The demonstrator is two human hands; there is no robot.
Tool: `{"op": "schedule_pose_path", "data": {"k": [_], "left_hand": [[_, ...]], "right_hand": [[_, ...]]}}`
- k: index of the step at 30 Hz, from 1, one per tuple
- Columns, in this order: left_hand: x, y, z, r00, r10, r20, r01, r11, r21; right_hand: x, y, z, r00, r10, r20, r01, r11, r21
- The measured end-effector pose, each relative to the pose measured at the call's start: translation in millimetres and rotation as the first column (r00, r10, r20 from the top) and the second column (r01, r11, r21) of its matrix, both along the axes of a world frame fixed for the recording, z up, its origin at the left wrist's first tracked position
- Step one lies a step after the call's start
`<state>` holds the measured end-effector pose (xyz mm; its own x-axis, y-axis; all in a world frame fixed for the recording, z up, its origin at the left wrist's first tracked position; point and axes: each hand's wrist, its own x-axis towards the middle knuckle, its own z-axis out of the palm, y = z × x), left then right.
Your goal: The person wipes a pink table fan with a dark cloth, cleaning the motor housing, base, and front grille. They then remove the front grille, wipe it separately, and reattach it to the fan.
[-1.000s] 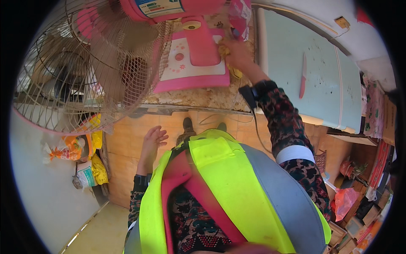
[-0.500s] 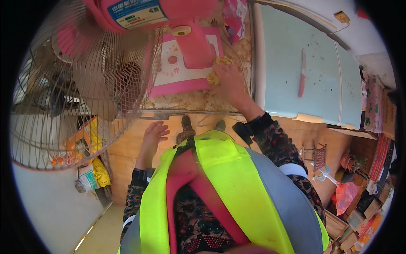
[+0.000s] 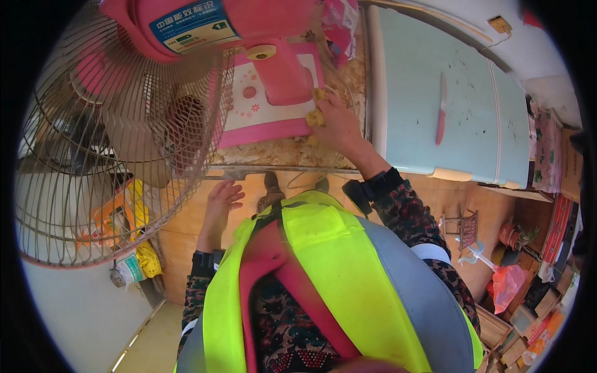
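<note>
A pink electric fan with a wire cage [image 3: 118, 143] and a flower-printed white and pink base [image 3: 267, 127] stands on a stained, worn tabletop [image 3: 280, 154]. My right hand [image 3: 339, 127] is closed on a crumpled yellow cloth [image 3: 315, 117], which lies against the right edge of the fan base. Its fingertips are partly hidden by the cloth. In front of the table's near edge, below the fan, my left hand [image 3: 222, 202] hangs free with loosely bent fingers apart and nothing in it.
Right of the table is a pale blue fridge [image 3: 416, 93], and a pink-handled knife [image 3: 441, 115] lies on it. A pink plastic package [image 3: 340, 28] sits behind the fan. On the lower right are a small stool [image 3: 467, 230] and a red plastic bag [image 3: 510, 286].
My right hand and the cloth have shifted slightly along the fan base's right edge, and the cloth looks more bunched. My left hand stays about where it was. The view has moved slightly.
</note>
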<state>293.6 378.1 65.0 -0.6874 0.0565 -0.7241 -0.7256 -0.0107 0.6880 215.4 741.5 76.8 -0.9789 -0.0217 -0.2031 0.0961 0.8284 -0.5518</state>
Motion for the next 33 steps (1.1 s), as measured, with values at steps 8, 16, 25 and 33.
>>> {"op": "schedule_pose_path", "data": {"k": [8,16,25,33], "left_hand": [[-0.9,0.3,-0.8,0.999,-0.042,-0.019,0.043,0.999,0.03],[1.5,-2.2,-1.1,1.0,-0.026,0.007,0.026,1.0,-0.014],[11.0,-17.7,-0.4,1.0,-0.006,-0.012,0.005,0.999,-0.036],[7.5,-18.6,-1.0,1.0,0.0,-0.005,0.0,1.0,-0.018]], "right_hand": [[-18.4,9.5,-4.6,0.97,0.06,-0.236,-0.05,0.998,0.05],[-25.2,6.4,-6.0,0.947,-0.06,-0.314,0.066,0.998,0.01],[-15.9,8.2,-5.2,0.969,-0.094,-0.23,0.098,0.995,0.008],[-18.2,7.5,2.1,0.984,-0.1,-0.146,0.108,0.993,0.049]]}}
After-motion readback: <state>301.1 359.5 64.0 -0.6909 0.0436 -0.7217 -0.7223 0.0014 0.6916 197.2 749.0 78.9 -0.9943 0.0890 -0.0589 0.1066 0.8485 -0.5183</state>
